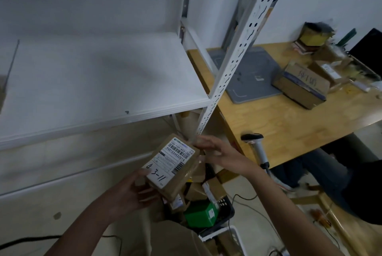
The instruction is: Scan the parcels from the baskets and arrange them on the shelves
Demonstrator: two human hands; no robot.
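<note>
The white shelf unit (103, 82) fills the left side, its broad board bare up close, with the perforated upright running down to the hands. To the right stands the wooden table (289, 115). A grey mat (254, 73) lies flat on it, and an open cardboard box (299, 86) sits just beside the mat. Down on the floor is the black basket (227, 210), heaped with brown parcels and one green box (201, 214).

Over that basket, below the shelf board, the parcel (179, 173) is held up in the air, tilted, label side up. The left hand (132, 191) grips its lower end, fingers curled underneath and thumb on the label. The right hand (219, 152) reaches across to the top corner with its fingers fairly straight. It's blurred, and I cannot tell whether it pinches the edge or only touches it.

A handheld scanner (256, 146) stands at the table's near edge. The label (171, 158) shows barcodes and a handwritten "4 3-11".
</note>
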